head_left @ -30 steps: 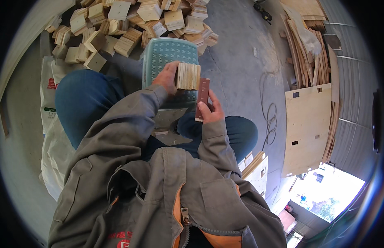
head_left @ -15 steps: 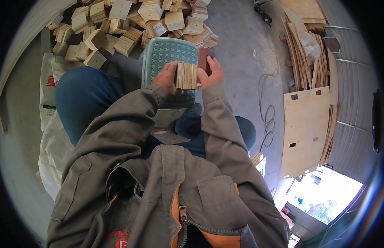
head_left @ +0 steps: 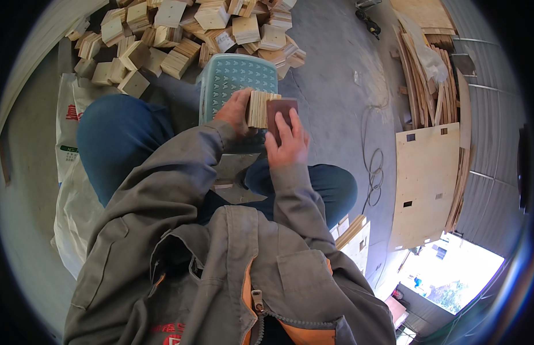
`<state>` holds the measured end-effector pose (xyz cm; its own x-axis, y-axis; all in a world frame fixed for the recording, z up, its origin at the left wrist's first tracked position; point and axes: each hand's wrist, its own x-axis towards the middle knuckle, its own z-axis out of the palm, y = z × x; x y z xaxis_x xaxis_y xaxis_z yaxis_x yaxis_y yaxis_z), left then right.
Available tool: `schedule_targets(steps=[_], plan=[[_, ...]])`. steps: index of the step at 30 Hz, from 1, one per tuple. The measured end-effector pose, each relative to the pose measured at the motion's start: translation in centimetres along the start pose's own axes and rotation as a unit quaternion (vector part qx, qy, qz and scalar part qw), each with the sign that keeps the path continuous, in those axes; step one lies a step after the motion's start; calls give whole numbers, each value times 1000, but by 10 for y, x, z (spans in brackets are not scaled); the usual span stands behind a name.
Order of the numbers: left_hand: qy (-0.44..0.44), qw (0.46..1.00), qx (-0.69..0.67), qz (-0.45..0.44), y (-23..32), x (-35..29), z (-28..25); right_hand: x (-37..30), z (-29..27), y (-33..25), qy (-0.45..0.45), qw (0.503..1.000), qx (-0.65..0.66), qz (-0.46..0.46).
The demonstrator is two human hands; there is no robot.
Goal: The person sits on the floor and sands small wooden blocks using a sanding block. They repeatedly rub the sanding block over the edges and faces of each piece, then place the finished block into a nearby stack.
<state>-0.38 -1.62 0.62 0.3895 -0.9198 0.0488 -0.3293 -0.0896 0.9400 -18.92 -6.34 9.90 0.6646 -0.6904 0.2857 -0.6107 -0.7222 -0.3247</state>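
Note:
Above a light teal plastic stool (head_left: 235, 73), my left hand (head_left: 236, 111) is closed around the left side of a stack of plywood pieces (head_left: 258, 109), whose layered edges face up. My right hand (head_left: 289, 146) holds a flat reddish-brown sanding block (head_left: 283, 106), fingers laid over its upper face. The sanding block lies against the right side of the plywood stack and overlaps it in view. Part of my left fingers and my right thumb are hidden.
Beyond the stool lies a heap of plywood blocks (head_left: 178, 59). White sacks (head_left: 71, 190) rest at my left. On the right are a coiled cable (head_left: 375, 167), a leaning plywood sheet (head_left: 426, 184) and stacked boards (head_left: 414, 80). More boards (head_left: 353, 233) stand beside my right knee.
My right hand has come toward me and turned, bringing the sanding block from behind the plywood stack's right side to overlap its near right edge. The stack tilts slightly; my left hand keeps its hold.

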Motion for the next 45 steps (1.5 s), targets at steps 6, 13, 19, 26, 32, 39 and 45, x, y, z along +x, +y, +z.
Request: schedule_targets(steps=[6, 13, 19, 26, 32, 39, 45], plan=[[-5, 1000, -10, -18, -5, 3, -2, 104, 20, -7, -45, 995, -40, 74], [0, 1000, 23, -2, -3, 2, 5, 71, 20, 0, -23, 997, -48, 59], [18, 999, 22, 17, -3, 0, 5, -24, -12, -15, -47, 998, -25, 19], [15, 1000, 24, 7, 5, -3, 1, -23, -11, -8, -15, 1000, -13, -21], [15, 1000, 17, -3, 4, -4, 1, 81, 20, -1, -17, 998, -45, 50], [2, 999, 40, 12, 3, -2, 4, 82, 34, 13, 3, 996, -77, 54], [13, 999, 32, 14, -2, -2, 5, -15, 3, -17, -35, 999, -28, -7]])
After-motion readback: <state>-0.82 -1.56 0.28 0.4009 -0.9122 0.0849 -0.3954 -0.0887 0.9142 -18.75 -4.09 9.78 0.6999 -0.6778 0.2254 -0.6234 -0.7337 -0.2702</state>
